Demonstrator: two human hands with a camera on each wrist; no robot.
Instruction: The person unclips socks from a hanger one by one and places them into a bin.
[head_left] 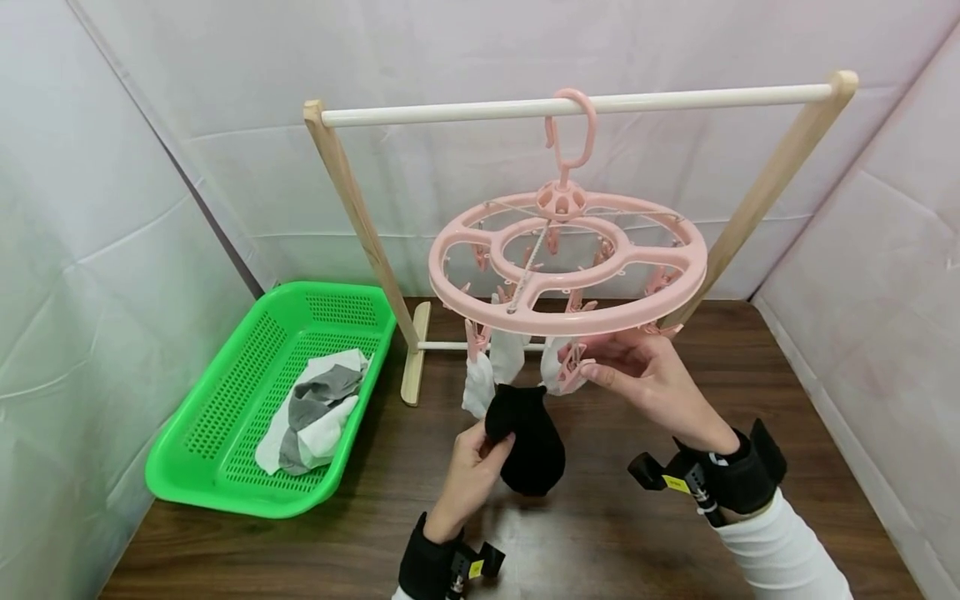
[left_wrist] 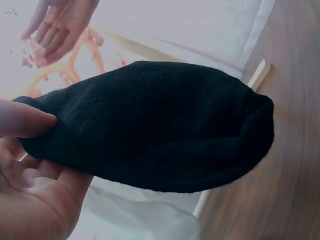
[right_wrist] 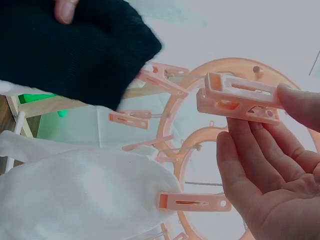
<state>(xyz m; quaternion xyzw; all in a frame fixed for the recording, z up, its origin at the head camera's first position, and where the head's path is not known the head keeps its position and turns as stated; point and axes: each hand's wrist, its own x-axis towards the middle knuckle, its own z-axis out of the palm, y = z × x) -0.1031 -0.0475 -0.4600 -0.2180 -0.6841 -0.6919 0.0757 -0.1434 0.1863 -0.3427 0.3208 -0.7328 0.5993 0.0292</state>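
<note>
A black sock (head_left: pixel 528 442) hangs from my left hand (head_left: pixel 468 475), which pinches it near its upper edge between thumb and fingers. In the left wrist view the sock (left_wrist: pixel 160 130) stretches across the middle. My right hand (head_left: pixel 652 379) pinches a pink clothespin (head_left: pixel 573 371) that hangs from the front of the round pink hanger (head_left: pixel 480 308). In the right wrist view this clothespin (right_wrist: pixel 240 97) lies between thumb and fingers, with the black sock (right_wrist: pixel 85 50) apart from it. White socks (head_left: pixel 478 385) hang from other clips close by.
The hanger's hook sits over a white rod (head_left: pixel 450 111) on a wooden stand (head_left: pixel 360 208). On the left, a green basket (head_left: pixel 202 500) holds white and grey cloth items (head_left: pixel 315 408). Pale sheeting (head_left: pixel 885 275) encloses the dark wooden surface (head_left: pixel 600 542) at the back and sides.
</note>
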